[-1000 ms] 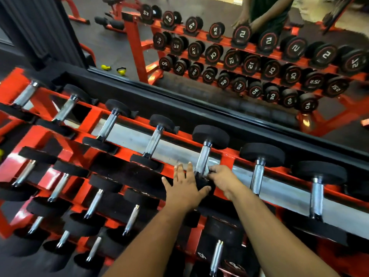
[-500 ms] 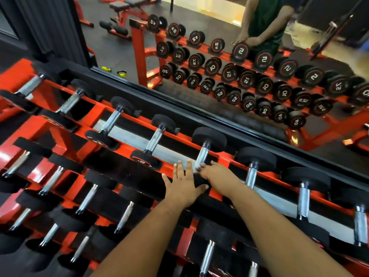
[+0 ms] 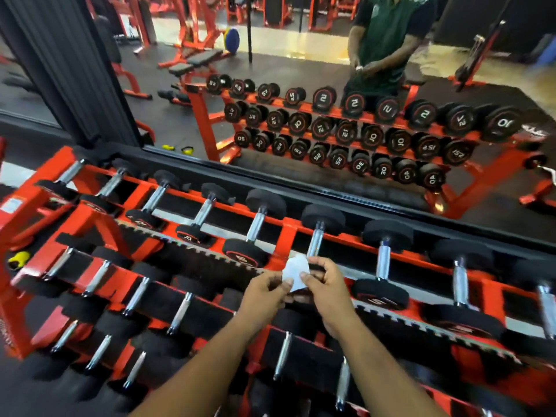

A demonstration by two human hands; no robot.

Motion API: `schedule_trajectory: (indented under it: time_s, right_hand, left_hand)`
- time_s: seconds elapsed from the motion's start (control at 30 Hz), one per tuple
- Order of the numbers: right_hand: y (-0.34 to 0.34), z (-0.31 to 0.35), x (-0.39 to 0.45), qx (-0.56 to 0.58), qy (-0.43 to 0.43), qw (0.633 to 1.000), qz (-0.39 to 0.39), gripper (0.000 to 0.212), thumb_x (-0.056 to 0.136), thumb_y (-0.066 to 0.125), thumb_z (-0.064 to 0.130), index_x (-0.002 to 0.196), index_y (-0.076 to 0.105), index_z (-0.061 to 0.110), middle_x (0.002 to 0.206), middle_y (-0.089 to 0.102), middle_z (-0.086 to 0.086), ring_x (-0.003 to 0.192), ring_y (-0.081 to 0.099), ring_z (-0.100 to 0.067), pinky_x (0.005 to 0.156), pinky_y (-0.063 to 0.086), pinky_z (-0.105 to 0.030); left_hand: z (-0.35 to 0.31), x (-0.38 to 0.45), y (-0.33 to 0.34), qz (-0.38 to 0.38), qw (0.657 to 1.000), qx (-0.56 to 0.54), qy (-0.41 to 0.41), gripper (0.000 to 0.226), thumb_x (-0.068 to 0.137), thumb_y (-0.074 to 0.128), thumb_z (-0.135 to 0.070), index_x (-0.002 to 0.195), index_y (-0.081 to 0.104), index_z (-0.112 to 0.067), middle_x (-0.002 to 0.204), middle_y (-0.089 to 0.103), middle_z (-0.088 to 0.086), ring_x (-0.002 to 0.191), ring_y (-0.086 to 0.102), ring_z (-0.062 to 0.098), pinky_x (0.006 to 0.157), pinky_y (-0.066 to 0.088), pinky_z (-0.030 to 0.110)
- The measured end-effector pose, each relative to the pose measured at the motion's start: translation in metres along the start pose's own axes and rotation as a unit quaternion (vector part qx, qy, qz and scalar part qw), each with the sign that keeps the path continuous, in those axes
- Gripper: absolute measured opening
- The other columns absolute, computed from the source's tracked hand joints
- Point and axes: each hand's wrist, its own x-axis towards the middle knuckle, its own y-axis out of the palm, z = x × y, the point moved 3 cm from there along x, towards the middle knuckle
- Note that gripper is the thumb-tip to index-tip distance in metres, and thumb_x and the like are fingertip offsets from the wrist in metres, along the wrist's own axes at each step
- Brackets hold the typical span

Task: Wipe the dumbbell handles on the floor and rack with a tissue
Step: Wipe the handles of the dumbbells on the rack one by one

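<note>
Both hands raised over the red dumbbell rack [image 3: 282,239]: left hand [image 3: 264,291] & right hand [image 3: 326,288] each hold a pinch grip on one small white tissue [image 3: 294,273], which hangs between them just in front of a top-row chrome handle [image 3: 315,243]. Looks like a mid-task pause to refold or reset the tissue w/ no handle in contact. Next move prob. calls for wrapping it round that handle, then rubbing along the bar; wall mirror [image 3: 331,100] behind.

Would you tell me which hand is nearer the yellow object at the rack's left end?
Left. The left hand is closer to the yellow object; the right hand lies farther right.
</note>
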Motion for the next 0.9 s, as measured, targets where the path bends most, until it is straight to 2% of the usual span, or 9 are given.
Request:
schedule_trajectory:
  time_s: [0.07,0.17,0.3,0.43,0.53,0.67,0.77,0.83,0.9]
  right_hand:
    - [-0.018,0.002,-0.023,-0.013,-0.008,1.000,-0.020,0.028,0.095,0.063,0.001,0.116,0.057,0.018,0.103,0.072,-0.015,0.092,0.074,-0.030,0.070,0.063,-0.050]
    - [-0.041,0.003,-0.049,-0.038,-0.023,0.999,-0.025,0.030,0.093,0.067,0.005,0.114,0.057,0.024,0.104,0.070,-0.013,0.092,0.073,-0.027,0.071,0.062,-0.052]
    - [-0.058,0.011,-0.080,-0.050,-0.041,0.998,0.008,0.037,0.093,0.066,0.005,0.120,0.057,0.029,0.100,0.072,-0.006,0.092,0.073,-0.020,0.070,0.063,-0.046]
    - [-0.058,0.009,-0.103,-0.075,-0.037,0.996,0.032,0.034,0.094,0.064,0.004,0.120,0.062,0.026,0.101,0.072,-0.002,0.082,0.071,-0.016,0.074,0.063,-0.043]
    - [-0.049,0.010,-0.116,-0.056,-0.036,0.997,0.026,0.025,0.095,0.063,0.004,0.113,0.066,0.020,0.096,0.072,-0.005,0.076,0.067,-0.015,0.074,0.062,-0.041]
    - [-0.030,0.009,-0.124,-0.014,-0.043,0.999,-0.030,0.017,0.094,0.065,0.004,0.108,0.066,0.014,0.095,0.070,-0.014,0.074,0.068,-0.018,0.070,0.061,-0.041]
    - [-0.011,0.004,-0.129,0.006,-0.015,0.999,-0.044,0.020,0.092,0.068,0.004,0.109,0.063,0.014,0.091,0.069,-0.013,0.075,0.068,-0.019,0.070,0.060,-0.043]
    - [0.000,0.002,-0.133,-0.065,-0.057,0.992,-0.092,0.029,0.088,0.073,0.006,0.107,0.059,0.024,0.096,0.066,-0.005,0.077,0.066,-0.011,0.075,0.060,-0.039]
    - [0.012,0.006,-0.139,-0.199,-0.154,0.956,-0.148,0.039,0.083,0.078,0.011,0.101,0.051,0.034,0.097,0.059,0.004,0.080,0.060,-0.008,0.074,0.054,-0.026]
  left_hand:
    - [-0.003,-0.023,0.016,-0.015,1.000,-0.024,-0.005,0.009,0.098,0.067,-0.014,0.094,0.073,-0.009,0.081,0.074,0.008,0.069,0.069,0.017,0.061,0.053,0.027]
    - [-0.010,-0.051,0.033,-0.042,0.998,-0.035,-0.007,0.009,0.096,0.068,-0.012,0.091,0.073,-0.007,0.078,0.072,0.010,0.064,0.068,0.016,0.060,0.053,0.029]
    - [-0.018,-0.078,0.045,-0.049,0.998,-0.037,0.020,0.010,0.096,0.067,-0.009,0.093,0.068,0.001,0.072,0.065,0.012,0.053,0.059,0.017,0.056,0.049,0.029]
    - [-0.025,-0.095,0.043,-0.059,0.996,-0.036,0.059,0.008,0.097,0.066,-0.009,0.102,0.070,-0.006,0.073,0.064,0.008,0.058,0.053,0.020,0.055,0.044,0.030]
    - [-0.028,-0.103,0.035,-0.060,0.994,-0.057,0.064,0.014,0.096,0.069,-0.015,0.109,0.068,-0.015,0.080,0.067,0.008,0.062,0.056,0.019,0.059,0.049,0.032]
    - [-0.025,-0.114,0.020,0.006,0.996,-0.091,0.013,0.021,0.098,0.066,-0.026,0.111,0.070,-0.010,0.090,0.074,0.013,0.066,0.063,0.016,0.064,0.056,0.031]
    - [-0.026,-0.121,0.004,0.043,0.993,-0.110,0.024,0.020,0.101,0.062,-0.021,0.100,0.074,-0.006,0.084,0.073,0.016,0.069,0.065,0.017,0.064,0.057,0.030]
    - [-0.026,-0.121,-0.009,0.036,0.994,-0.100,0.036,0.017,0.100,0.063,-0.018,0.093,0.075,-0.008,0.077,0.073,0.009,0.066,0.064,0.015,0.060,0.054,0.027]
    - [-0.024,-0.119,-0.023,0.018,0.995,-0.093,0.040,0.017,0.099,0.065,-0.018,0.090,0.075,-0.008,0.071,0.071,0.005,0.062,0.062,0.013,0.058,0.052,0.025]
